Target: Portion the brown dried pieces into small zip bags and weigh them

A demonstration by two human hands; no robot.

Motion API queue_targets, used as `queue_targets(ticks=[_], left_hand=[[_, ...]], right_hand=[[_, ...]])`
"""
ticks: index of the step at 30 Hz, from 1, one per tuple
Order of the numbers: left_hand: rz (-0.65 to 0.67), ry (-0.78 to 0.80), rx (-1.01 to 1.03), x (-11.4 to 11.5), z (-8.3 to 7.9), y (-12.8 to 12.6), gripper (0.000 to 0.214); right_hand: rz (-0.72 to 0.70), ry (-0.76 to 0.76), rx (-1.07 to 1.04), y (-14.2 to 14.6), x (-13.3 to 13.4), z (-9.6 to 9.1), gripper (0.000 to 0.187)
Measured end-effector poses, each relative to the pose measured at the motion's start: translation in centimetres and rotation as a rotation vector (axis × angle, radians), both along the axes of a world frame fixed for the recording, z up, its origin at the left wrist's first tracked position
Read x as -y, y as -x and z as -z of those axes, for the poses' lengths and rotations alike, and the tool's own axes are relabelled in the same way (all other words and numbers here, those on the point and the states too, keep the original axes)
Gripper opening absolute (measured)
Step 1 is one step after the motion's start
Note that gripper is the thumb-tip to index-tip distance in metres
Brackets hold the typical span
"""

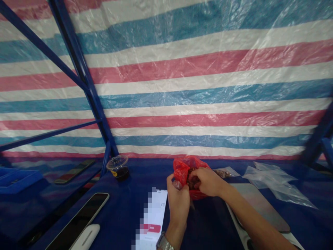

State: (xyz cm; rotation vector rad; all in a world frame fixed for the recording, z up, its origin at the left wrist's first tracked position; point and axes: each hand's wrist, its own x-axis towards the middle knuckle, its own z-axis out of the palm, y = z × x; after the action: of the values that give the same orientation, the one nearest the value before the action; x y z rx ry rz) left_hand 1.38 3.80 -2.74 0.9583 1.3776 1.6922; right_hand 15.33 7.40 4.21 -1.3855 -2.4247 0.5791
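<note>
A red plastic bag (pixel 191 161) stands open on the dark blue table, with dark brown pieces (pixel 191 174) inside whose kind I cannot make out. My left hand (pixel 178 201), a watch on its wrist, grips the bag's near left edge between thumb and fingers. A bit of clear plastic (pixel 177 184) shows at those fingers. My right hand (pixel 208 180) reaches into the bag from the right, its fingers curled among the brown pieces; the fingertips are partly hidden. Just behind that hand lies a clear bag of brown pieces (pixel 225 172).
Several flat clear plastic bags (pixel 275 180) lie at the right, beyond a grey flat device (pixel 260 205). A lit phone (pixel 153 215) is left of my hands. Farther left are a dark-screened phone (pixel 80 218), a white rounded object (pixel 87 238), a lidded cup (pixel 119 170) and a blue tray (pixel 19 180).
</note>
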Motion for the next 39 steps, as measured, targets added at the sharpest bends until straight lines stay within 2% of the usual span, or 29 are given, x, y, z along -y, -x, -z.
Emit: queue_targets(ticks=[5,9,16,21,24,29,34,39], left_hand=[[0.042,-0.042,0.031,-0.3,0.2,0.8,0.053],[0.006,-0.098,0.0,-0.3,0.3,0.9,0.05],[0.02,-0.192,-0.097,0.6,-0.5,0.2,0.045],[0.05,-0.195,-0.207,1.1,-0.7,0.2,0.048],[0.049,-0.172,-0.33,1.4,-0.6,0.4,0.051],[0.05,-0.153,-0.417,1.7,-0.8,0.5,0.056],[0.06,-0.137,-0.441,1.5,-0.8,0.6,0.064],[0.056,-0.164,-0.406,1.5,-0.7,0.7,0.064]], right_hand=[[-0.043,0.104,-0.174,-0.7,-0.8,0.9,0.04],[-0.097,0.196,-0.322,-1.6,-1.3,0.6,0.035],[-0.14,0.252,-0.456,-3.0,-1.0,-1.5,0.028],[-0.171,0.248,-0.495,-2.2,0.4,-3.1,0.021],[-0.161,0.186,-0.42,-1.1,1.3,-3.6,0.019],[-0.1,-0.044,-0.19,0.3,2.6,-4.3,0.023],[-0.121,-0.136,-0.131,1.2,3.4,-5.1,0.026],[-0.083,-0.143,-0.116,1.3,3.6,-5.2,0.029]])
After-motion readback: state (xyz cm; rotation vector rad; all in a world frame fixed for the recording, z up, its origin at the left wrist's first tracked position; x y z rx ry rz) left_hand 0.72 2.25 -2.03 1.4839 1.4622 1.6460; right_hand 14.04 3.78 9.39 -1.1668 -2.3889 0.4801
